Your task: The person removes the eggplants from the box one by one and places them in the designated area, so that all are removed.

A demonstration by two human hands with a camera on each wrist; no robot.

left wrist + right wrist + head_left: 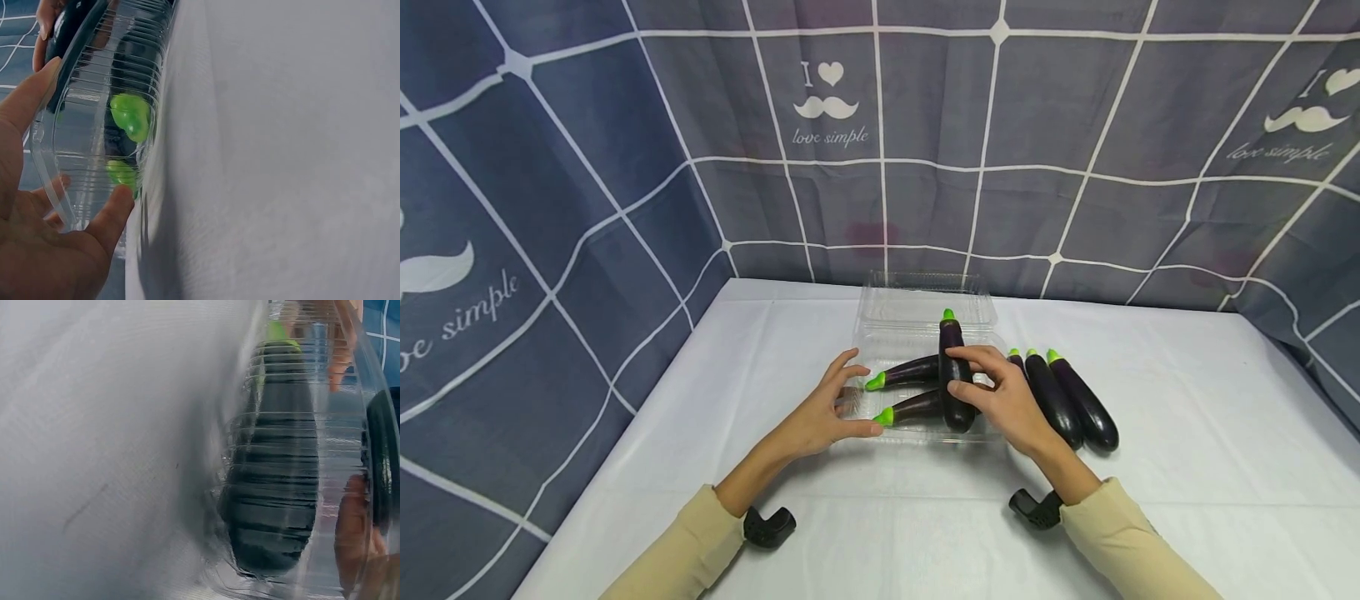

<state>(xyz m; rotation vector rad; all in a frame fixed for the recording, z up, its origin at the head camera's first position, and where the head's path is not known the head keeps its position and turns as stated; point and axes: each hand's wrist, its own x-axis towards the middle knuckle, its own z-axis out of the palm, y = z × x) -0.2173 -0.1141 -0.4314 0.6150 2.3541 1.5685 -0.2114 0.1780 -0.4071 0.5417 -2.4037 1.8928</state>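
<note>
- Head view: clear plastic clamshell box [925,333] at centre of white-covered table [1187,467], lid hinged back toward twelve o'clock. Two eggplants [917,387] lie crosswise inside, green caps toward nine o'clock. Right hand [1003,398] is curled round a third eggplant [955,375], held lengthwise over the other two, cap at twelve o'clock; judged to be gripped mid-body for balance. Left hand [823,412], at nine o'clock of the box, has fingers spread and relaxed, thumb and fingertips at the tray's rim, apparently steadying it. Three loose eggplants [1071,400] lie at three o'clock, just beside the box, caps toward twelve. Checked curtain [587,167] behind.
- Left wrist view: adds what the head view lacks, namely the thumb [112,215] touching the ribbed tray wall [81,156], palm apart from it, with two green caps [130,119] seen through the plastic.
- Right wrist view: shows one boxed eggplant's dark body [275,487] against the ribbed wall, and fingertips [353,531] blurred behind the plastic; the grip itself cannot be read here.
</note>
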